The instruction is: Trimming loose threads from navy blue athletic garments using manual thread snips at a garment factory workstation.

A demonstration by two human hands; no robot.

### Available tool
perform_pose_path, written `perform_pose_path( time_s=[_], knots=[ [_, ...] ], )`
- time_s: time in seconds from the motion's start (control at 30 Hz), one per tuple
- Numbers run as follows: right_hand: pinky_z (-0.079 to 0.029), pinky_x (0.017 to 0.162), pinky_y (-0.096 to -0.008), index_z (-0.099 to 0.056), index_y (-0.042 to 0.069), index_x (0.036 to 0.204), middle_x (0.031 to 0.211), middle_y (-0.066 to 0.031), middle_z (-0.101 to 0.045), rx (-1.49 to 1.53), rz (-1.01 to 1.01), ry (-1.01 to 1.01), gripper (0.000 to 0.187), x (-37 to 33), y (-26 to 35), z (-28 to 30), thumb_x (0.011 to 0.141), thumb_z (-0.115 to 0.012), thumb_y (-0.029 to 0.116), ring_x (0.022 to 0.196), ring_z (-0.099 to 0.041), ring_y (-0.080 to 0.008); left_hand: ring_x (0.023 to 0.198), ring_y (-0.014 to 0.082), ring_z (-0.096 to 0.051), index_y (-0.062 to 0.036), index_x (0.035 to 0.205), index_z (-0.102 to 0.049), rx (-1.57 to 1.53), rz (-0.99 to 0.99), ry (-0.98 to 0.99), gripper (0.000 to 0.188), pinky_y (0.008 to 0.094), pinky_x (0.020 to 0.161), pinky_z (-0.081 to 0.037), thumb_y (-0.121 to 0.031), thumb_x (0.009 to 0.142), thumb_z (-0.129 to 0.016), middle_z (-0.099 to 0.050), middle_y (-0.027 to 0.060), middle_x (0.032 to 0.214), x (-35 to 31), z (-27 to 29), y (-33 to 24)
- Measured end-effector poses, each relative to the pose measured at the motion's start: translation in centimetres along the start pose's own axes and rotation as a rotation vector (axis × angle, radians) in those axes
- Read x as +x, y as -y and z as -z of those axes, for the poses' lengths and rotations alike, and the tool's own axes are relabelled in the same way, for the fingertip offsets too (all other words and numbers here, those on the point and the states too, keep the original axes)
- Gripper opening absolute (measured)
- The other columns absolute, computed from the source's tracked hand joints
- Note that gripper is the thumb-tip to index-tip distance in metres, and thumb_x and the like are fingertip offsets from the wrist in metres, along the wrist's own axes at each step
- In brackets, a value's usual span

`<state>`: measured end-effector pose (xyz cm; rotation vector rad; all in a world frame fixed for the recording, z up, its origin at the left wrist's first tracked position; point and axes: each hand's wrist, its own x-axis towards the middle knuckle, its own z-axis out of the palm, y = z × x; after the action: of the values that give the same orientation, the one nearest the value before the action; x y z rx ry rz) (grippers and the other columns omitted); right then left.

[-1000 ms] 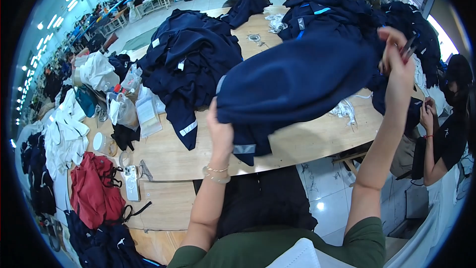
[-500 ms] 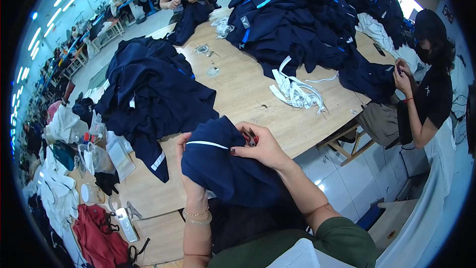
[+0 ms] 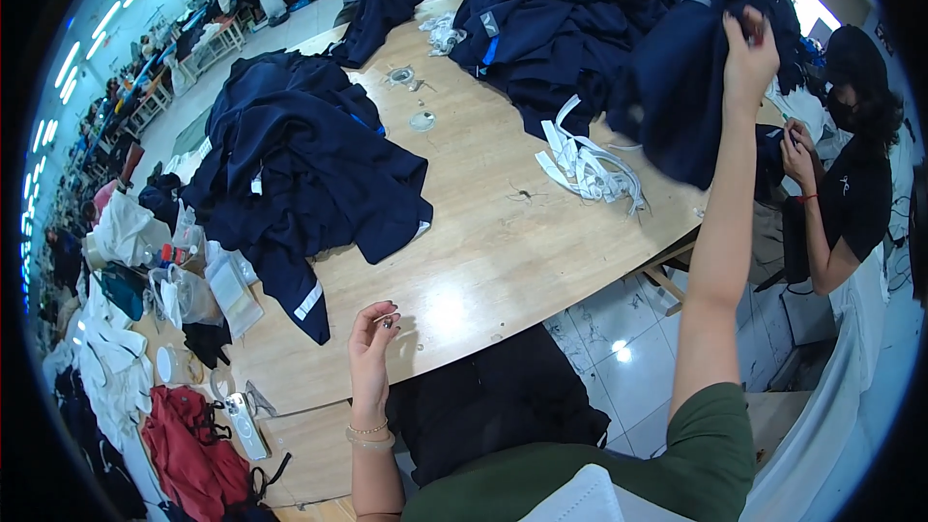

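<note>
At the far right of the table, my right hand (image 3: 751,63) is raised and closed on a navy garment (image 3: 672,92), which hangs from it beside the large navy pile. A small reddish tool shows in the same hand, mostly hidden by the fingers; half a second ago its metal jaws showed, like thread snips. Close to the table's near edge, my left hand (image 3: 369,358) is held up, thumb and fingertips brought together. Something small and thin seems to show at those fingertips, too small to make out.
Navy garments lie in a pile (image 3: 300,155) at left and a larger pile (image 3: 551,29) at far right. White strips (image 3: 590,169) lie between. A red bag (image 3: 193,454), phone (image 3: 246,425) and plastic bags sit at left. A co-worker (image 3: 851,174) sits at right; another stands across the table (image 3: 474,222).
My right hand has swung far out to the right, carrying the navy garment off my left hand. The left hand has let go of the garment and stays near the table's edge.
</note>
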<state>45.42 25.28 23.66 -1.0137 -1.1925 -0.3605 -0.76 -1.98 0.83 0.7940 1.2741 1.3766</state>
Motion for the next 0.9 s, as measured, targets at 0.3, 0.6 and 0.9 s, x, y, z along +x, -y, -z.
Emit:
perform_pose_path(
  time_s=[0.3,0.6,0.9],
  knots=[
    [-0.05,0.093,-0.0394,-0.067,0.01,0.115,0.112,-0.0167,-0.067,-0.284,0.044,0.532,0.027,-6.6,-16.5,-5.6,0.089,-0.059,0.008,0.108,-0.064,-0.0326,0.102,0.013,-0.06,-0.0015,0.115,-0.061,0.071,-0.015,-0.113,0.02,0.0264,0.09,-0.047,-0.007,0.097,-0.056,-0.064,0.0061,0.112,-1.0,1.1,1.4],
    [-0.051,0.082,-0.0471,-0.062,0.011,0.124,0.103,-0.022,-0.068,-0.571,-0.186,0.792,0.033,-27.0,-21.0,-2.7,0.091,-0.059,0.014,0.095,-0.065,-0.0415,0.1,0.0129,-0.06,0.0026,0.113,-0.062,0.103,-0.049,-0.043,0.018,0.0266,0.094,-0.047,-0.002,0.097,-0.055,-0.065,0.007,0.107,-0.1,1.6,1.5],
    [-0.05,0.086,-0.0378,-0.055,0.011,0.136,0.111,-0.0212,-0.067,-0.315,-0.48,0.881,0.046,-27.5,-15.4,0.2,0.092,-0.05,0.001,0.098,-0.066,-0.0318,0.097,0.0122,-0.061,0.0017,0.11,-0.063,0.218,-0.221,-0.076,0.016,0.0254,0.089,-0.047,-0.002,0.096,-0.056,-0.066,0.0064,0.103,1.9,3.0,2.0]
  ],
)
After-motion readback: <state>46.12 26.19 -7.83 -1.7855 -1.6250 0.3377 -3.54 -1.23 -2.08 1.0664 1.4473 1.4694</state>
